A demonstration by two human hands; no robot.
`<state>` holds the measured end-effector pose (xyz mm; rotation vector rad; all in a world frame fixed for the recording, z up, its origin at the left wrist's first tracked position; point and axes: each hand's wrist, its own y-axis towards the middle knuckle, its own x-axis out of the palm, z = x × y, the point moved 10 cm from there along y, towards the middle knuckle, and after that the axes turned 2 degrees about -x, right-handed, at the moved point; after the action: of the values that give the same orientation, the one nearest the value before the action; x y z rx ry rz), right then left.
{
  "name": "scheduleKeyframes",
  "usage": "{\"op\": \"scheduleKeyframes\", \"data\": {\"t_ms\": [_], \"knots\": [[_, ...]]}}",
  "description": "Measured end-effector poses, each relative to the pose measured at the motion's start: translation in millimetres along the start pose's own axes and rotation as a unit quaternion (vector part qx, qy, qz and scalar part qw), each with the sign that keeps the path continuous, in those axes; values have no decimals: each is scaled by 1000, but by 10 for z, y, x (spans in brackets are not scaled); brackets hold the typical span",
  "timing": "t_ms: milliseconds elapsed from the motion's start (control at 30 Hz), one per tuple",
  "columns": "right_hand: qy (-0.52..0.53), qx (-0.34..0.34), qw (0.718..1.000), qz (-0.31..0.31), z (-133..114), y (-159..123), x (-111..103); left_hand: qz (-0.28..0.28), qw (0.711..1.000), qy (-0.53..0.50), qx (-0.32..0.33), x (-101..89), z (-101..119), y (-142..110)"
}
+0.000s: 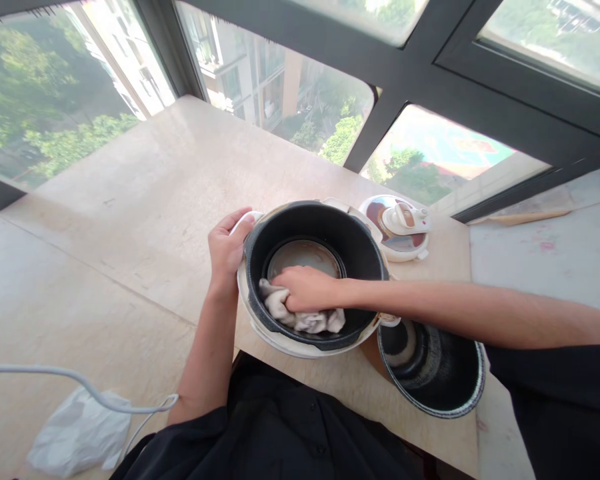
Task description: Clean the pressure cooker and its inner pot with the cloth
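An electric pressure cooker body [365, 257] with a black inside wall and a white outer rim stands in front of me, its lid off. Around its white side handle, at the left, my left hand [229, 243] is closed. My right hand [307, 288] reaches down inside the cooker, gripping a crumpled, greyish-white cloth [313, 322] against the near inner wall. Part of the round metal bottom [300, 257] shows beyond my fingers. Some of my right fingertips are hidden by the cloth and the hand itself.
Behind the cooker to the right lies its white and brown lid [400, 227]. The dark inner pot [433, 367] rests under my right forearm. A white plastic bag [83, 427] and a grey cable [95, 393] are at lower left. Windows [300, 87] border the pale counter [120, 220].
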<state>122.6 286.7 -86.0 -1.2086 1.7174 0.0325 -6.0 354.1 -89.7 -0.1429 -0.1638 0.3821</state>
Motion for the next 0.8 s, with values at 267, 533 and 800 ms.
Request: {"op": "scheduleKeyframes", "data": {"t_ms": [267,533,800], "knots": [[353,84,909,206,443,-6,-303,-24,1000,0,-6,31,-31,19],[426,84,783,446,642,-938,-932,33,978,93,183,-108,775,-385],[488,-47,773,402,36,-1010,-996,-200,960,100,167,704,1088,-1066]]}}
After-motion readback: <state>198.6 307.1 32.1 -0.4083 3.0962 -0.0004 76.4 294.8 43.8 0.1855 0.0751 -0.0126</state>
